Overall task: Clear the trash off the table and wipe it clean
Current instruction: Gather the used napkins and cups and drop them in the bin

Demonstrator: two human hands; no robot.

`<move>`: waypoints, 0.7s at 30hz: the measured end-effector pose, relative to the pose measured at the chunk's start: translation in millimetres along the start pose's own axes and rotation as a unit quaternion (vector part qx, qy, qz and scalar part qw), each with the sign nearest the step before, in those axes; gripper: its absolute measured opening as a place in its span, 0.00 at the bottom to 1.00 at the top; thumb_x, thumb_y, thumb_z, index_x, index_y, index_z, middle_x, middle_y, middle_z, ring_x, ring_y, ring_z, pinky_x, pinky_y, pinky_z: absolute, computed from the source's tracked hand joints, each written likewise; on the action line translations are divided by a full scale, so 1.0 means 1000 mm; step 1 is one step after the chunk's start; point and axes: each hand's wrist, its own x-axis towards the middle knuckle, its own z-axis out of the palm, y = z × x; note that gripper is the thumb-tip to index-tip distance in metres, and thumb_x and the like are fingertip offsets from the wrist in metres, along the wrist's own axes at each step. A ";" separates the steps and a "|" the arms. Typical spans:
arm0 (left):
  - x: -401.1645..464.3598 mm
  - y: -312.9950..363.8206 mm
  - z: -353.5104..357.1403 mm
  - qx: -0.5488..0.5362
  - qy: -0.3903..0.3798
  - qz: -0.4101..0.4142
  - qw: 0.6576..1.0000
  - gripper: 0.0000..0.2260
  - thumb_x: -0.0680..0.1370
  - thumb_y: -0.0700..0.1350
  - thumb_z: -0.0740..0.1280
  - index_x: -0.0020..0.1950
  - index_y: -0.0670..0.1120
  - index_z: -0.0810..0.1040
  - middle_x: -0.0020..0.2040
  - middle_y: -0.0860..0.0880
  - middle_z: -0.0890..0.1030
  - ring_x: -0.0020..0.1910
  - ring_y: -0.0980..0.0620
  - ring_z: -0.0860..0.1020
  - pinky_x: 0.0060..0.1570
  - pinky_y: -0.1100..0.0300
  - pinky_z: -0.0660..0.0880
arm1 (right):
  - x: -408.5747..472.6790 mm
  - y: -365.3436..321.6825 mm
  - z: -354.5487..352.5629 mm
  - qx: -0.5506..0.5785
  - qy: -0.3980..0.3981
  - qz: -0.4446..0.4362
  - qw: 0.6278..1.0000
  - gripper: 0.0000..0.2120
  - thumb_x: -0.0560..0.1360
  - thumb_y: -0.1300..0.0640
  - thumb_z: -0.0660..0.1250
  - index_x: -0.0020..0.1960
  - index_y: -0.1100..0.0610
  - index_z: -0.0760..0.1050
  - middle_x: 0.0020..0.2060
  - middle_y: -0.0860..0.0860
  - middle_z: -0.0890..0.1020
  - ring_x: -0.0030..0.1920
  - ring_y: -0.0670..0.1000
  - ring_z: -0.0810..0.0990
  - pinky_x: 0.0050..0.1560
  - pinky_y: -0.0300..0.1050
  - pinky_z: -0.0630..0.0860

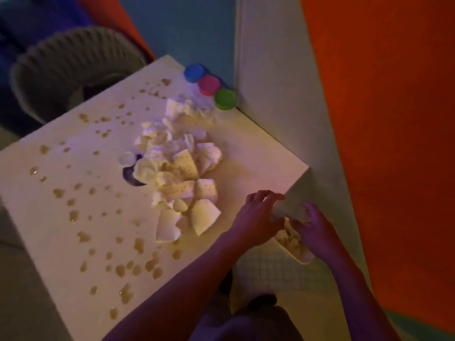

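A white table (258, 153) carries a heap of torn and crumpled white paper (182, 168) across its middle, and several brownish spills (83, 236) dot its left and near parts. My left hand (258, 217) hovers at the table's near right corner with fingers loosely spread, holding nothing. My right hand (314, 232) is just off the table edge, fingers spread over a small white bin (304, 260) that stands beside the table. Crumpled paper (288, 238) lies inside the bin, under my right hand.
Three round tubs with blue (194, 73), pink (209, 85) and green (225, 99) lids stand at the table's far corner. A wicker chair (73, 65) is behind the table at the far left. An orange surface (381, 119) fills the right side.
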 end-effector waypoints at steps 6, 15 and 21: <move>-0.044 -0.053 -0.045 -0.032 0.106 -0.067 0.992 0.25 0.76 0.52 0.70 0.72 0.55 0.70 0.71 0.49 0.70 0.69 0.44 0.67 0.70 0.49 0.67 | -0.002 -0.056 0.038 -0.031 -0.075 -0.063 0.995 0.24 0.79 0.56 0.69 0.73 0.46 0.68 0.67 0.50 0.73 0.56 0.47 0.74 0.40 0.36 0.69; -0.099 -0.132 -0.087 -0.055 0.217 -0.217 0.950 0.23 0.77 0.49 0.70 0.72 0.54 0.72 0.71 0.50 0.69 0.67 0.46 0.70 0.66 0.51 0.70 | 0.006 -0.125 0.095 -0.121 -0.122 -0.173 0.970 0.21 0.78 0.56 0.68 0.70 0.46 0.71 0.60 0.48 0.77 0.56 0.50 0.78 0.52 0.44 0.73; -0.106 -0.170 -0.097 -0.038 0.245 -0.308 0.918 0.22 0.77 0.47 0.68 0.72 0.55 0.71 0.71 0.49 0.68 0.64 0.42 0.74 0.58 0.47 0.75 | 0.021 -0.160 0.134 -0.154 -0.154 -0.248 0.944 0.19 0.76 0.56 0.68 0.66 0.47 0.75 0.58 0.50 0.79 0.56 0.51 0.79 0.57 0.50 0.77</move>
